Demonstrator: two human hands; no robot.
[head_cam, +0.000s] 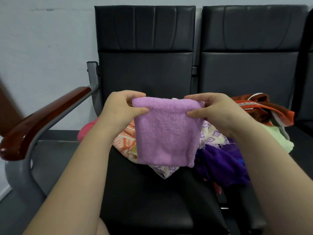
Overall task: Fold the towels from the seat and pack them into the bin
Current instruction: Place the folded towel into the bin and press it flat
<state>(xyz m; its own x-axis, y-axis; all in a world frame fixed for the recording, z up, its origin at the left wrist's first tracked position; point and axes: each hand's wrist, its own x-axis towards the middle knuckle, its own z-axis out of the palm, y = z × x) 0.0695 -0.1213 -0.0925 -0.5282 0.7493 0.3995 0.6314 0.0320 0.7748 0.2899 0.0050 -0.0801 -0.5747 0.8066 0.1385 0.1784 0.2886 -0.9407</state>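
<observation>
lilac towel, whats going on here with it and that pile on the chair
A person is folding towels. The left hand and right hand pinch the top corners of a lilac towel, folded small and held up over the black seat. A heap of unfolded cloths lies on the seat behind it. No bin is in view.

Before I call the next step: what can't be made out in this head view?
Bin: nowhere in the head view.
Folded lilac terry towel, pinched by the left hand and right hand: its back layers are hidden by its front face.
Pink towel: mostly behind the left forearm.
Cream cloth with purple pattern: largely covered by the lilac towel.
Brown shape at the left edge: blurred.
</observation>
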